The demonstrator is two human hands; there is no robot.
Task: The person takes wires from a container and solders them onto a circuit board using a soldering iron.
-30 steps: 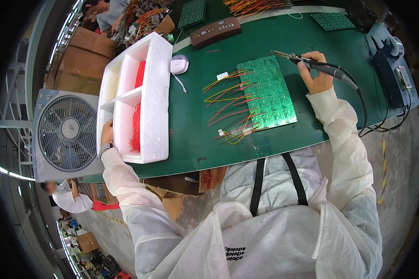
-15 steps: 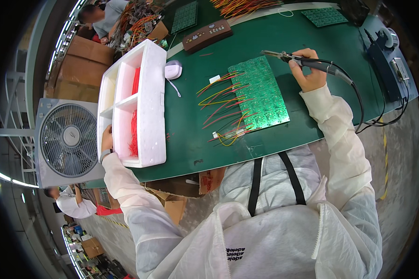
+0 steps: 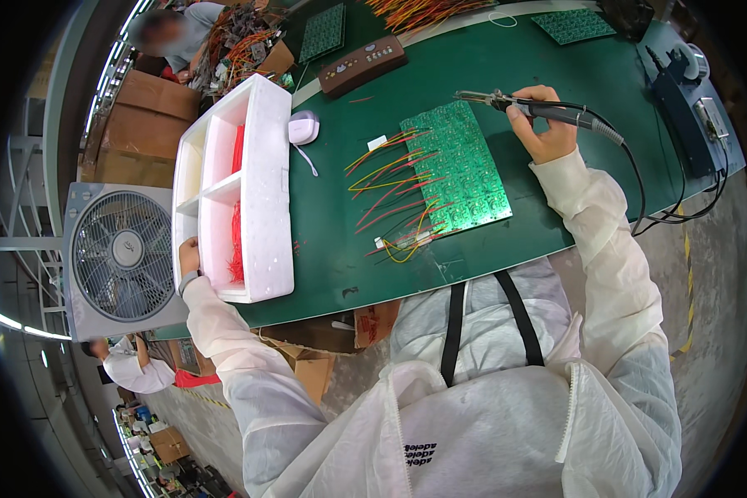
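Observation:
My right hand (image 3: 547, 129) is closed round the dark grip of a soldering iron (image 3: 560, 112), which has a metal feed guide along its front. Its tip points left, just above the far edge of a green circuit board panel (image 3: 460, 170). Red, black and yellow wires (image 3: 390, 178) stick out along the panel's left side, some ending in white connectors (image 3: 377, 144). My left hand (image 3: 189, 256) reaches into the near left compartment of a white foam box (image 3: 272, 207). The compartment wall partly hides its fingers, and what they touch does not show. Bundles of red wires (image 3: 236, 245) lie in the right-hand compartments.
A brown control box (image 3: 363, 66), a small lilac case (image 3: 304, 128) and more panels (image 3: 572, 26) lie on the green table (image 3: 348, 274). The soldering station (image 3: 688, 108) stands at right with trailing cables. A fan (image 3: 124, 249) is left of the foam box; people work beyond.
The view has shifted slightly. My left hand sits a little nearer inside the foam box compartment. My right hand keeps the soldering iron at nearly the same place over the panel.

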